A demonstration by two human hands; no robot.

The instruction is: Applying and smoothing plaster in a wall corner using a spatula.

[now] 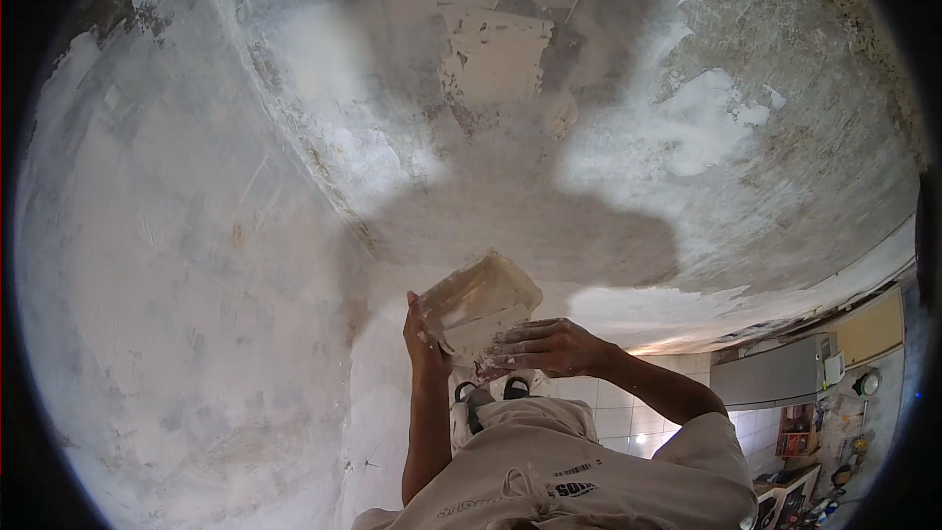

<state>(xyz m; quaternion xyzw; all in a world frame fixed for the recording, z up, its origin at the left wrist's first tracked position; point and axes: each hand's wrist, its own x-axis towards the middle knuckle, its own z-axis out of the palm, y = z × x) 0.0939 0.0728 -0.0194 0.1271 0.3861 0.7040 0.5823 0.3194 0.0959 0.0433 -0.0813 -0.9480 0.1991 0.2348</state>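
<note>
My left hand [424, 332] grips the left side of a pale, roughly rectangular tray [459, 287] smeared with wet plaster. Its thumb points up along the tray's edge. My right hand [551, 347] is closed at the tray's near right corner, its fingers pressed together and coated with plaster. What those fingers hold, if anything, is hidden from view. Ahead of me, a fresh beige patch of plaster [494, 51] with ragged edges lies on the grey, blotchy surface [628, 152].
A mottled plastered wall [186, 236] rises on my left and meets the surface ahead at a corner line. My shadow falls across the middle. Below is a white tiled floor [613, 414]. At lower right are a grey cabinet [770, 373] and cluttered shelves [800, 430].
</note>
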